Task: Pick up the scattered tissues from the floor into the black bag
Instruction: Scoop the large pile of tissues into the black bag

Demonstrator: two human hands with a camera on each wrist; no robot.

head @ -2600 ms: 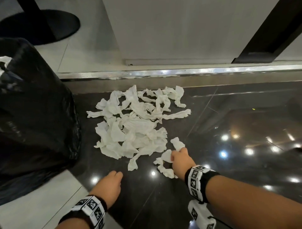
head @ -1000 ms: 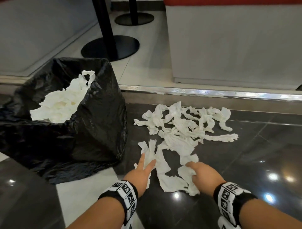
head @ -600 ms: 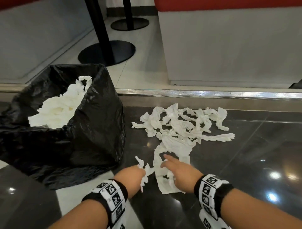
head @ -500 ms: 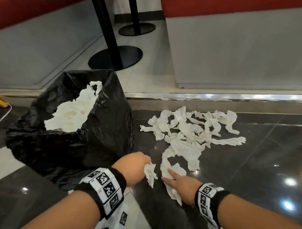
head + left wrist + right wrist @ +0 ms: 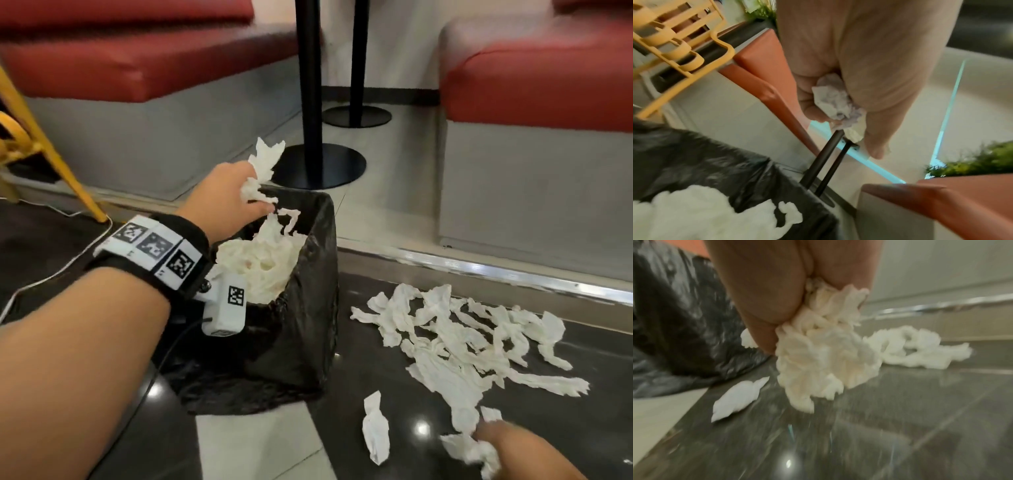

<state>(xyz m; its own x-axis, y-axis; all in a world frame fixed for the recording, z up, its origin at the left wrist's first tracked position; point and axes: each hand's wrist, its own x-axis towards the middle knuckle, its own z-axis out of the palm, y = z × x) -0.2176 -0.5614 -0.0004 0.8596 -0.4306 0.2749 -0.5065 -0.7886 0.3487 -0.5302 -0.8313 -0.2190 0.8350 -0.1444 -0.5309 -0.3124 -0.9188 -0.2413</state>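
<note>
White tissues (image 5: 455, 346), glossy black bag (image 5: 294, 329), red seats (image 5: 534, 89), checkered black-and-white wristband (image 5: 154, 255), yellow frame (image 5: 41, 144).

Crumpled white paper tissues (image 5: 455, 346) lie on glossy dark stone floor (image 5: 394, 383). The black bag (image 5: 301, 329) is thin, wrinkled plastic with a dull sheen. Red seats (image 5: 534, 89) look like smooth vinyl; the step edge (image 5: 479, 270) is shiny metal.
</note>
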